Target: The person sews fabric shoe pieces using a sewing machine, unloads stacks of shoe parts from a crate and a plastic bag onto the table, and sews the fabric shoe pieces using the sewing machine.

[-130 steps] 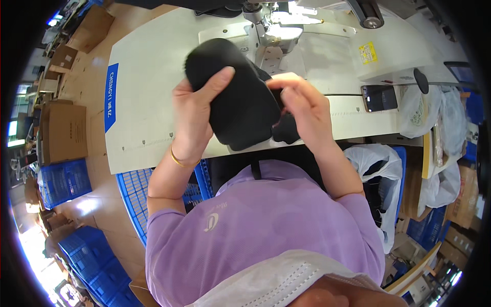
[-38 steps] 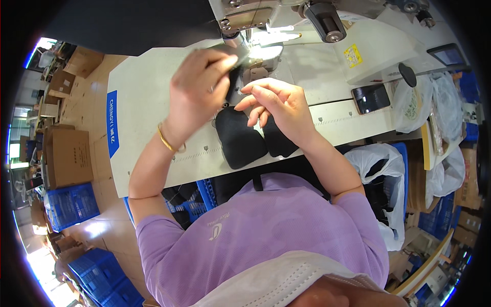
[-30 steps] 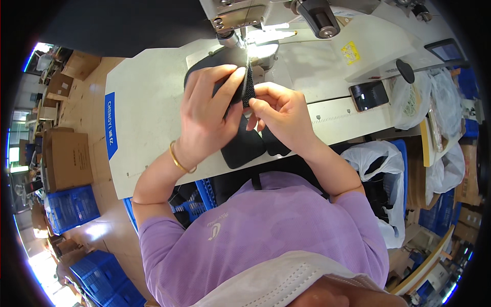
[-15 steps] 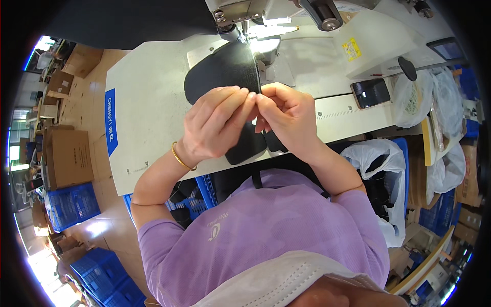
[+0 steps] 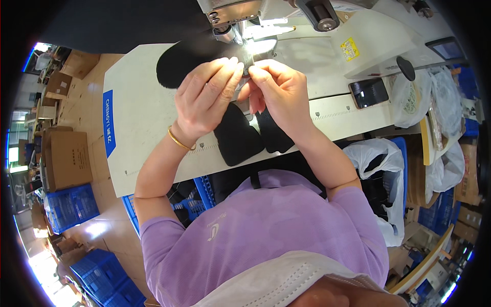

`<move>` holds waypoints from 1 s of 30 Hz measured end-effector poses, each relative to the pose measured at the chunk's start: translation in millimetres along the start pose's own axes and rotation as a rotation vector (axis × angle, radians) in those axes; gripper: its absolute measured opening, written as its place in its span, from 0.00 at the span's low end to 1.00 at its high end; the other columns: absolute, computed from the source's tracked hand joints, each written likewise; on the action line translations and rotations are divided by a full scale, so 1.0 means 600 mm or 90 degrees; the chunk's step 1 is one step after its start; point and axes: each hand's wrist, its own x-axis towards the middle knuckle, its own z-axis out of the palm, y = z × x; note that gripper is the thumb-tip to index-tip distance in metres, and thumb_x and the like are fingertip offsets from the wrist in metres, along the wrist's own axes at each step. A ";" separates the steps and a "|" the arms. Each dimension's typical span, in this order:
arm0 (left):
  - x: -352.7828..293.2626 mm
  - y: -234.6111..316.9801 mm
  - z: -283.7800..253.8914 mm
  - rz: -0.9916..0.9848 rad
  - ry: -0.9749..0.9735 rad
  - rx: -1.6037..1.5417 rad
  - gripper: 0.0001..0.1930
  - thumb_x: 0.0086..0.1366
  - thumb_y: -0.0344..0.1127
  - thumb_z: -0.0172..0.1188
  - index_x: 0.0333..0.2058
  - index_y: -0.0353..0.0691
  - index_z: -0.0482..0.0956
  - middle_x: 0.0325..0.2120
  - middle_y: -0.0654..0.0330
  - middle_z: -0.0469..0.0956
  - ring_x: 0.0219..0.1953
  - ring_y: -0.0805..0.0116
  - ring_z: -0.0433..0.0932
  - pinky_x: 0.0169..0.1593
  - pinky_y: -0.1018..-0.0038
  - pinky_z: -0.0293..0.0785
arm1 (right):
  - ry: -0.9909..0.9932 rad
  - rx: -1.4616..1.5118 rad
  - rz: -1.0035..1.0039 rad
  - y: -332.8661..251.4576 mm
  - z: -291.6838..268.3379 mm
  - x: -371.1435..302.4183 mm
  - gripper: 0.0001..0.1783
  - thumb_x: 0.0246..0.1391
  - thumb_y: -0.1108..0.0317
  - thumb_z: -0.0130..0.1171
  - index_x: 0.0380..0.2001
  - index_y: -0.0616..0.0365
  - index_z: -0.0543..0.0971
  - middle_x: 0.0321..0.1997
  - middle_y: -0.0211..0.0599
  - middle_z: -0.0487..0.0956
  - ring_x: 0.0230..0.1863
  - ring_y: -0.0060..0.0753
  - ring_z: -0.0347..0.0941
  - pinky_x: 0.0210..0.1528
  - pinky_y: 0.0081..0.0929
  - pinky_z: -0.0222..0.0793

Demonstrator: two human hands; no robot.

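A black rounded fabric piece (image 5: 176,62) lies partly under the lit needle area of a sewing machine (image 5: 230,15). My left hand (image 5: 205,100) pinches its near edge, fingers pressed together and bent over it. Close beside it, my right hand (image 5: 280,89) pinches the edge with thumb and index finger, just in front of the presser foot; the other fingers curl beneath. Both hands cover part of the piece. Below them, two more black fabric pieces rest near the table's front edge, a wider one (image 5: 239,140) and a narrower one (image 5: 274,132).
A dark phone (image 5: 369,93) lies on the pale sewing table (image 5: 138,123) at right, near clear plastic bags (image 5: 411,100). A white bag (image 5: 376,151) lines a blue bin by my right side. Blue crates (image 5: 73,204) and cardboard boxes (image 5: 66,158) stand on the left floor.
Both hands have moved away from me, toward the needle. The fabric piece has swung left and farther under the machine, and more of the two near pieces shows.
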 end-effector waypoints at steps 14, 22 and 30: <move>0.013 -0.042 0.032 -0.028 0.008 -0.018 0.14 0.43 0.25 0.60 0.33 0.32 0.82 0.36 0.57 0.81 0.39 0.64 0.80 0.39 0.72 0.78 | -0.019 0.050 0.013 0.018 0.000 0.001 0.11 0.62 0.68 0.50 0.35 0.63 0.79 0.22 0.36 0.81 0.15 0.15 0.71 0.17 0.14 0.62; 0.010 -0.047 0.033 -0.023 0.006 -0.015 0.15 0.43 0.25 0.61 0.33 0.33 0.82 0.36 0.59 0.81 0.39 0.65 0.80 0.40 0.72 0.78 | -0.048 0.034 0.069 0.008 0.010 -0.012 0.10 0.62 0.67 0.51 0.34 0.62 0.79 0.22 0.36 0.81 0.15 0.16 0.71 0.17 0.14 0.62; 0.010 -0.041 0.029 -0.060 -0.053 -0.036 0.18 0.45 0.24 0.59 0.39 0.33 0.80 0.40 0.57 0.80 0.39 0.65 0.79 0.39 0.72 0.78 | -0.075 0.043 0.076 0.017 0.008 -0.021 0.10 0.63 0.67 0.51 0.35 0.62 0.79 0.22 0.35 0.81 0.15 0.15 0.71 0.17 0.13 0.62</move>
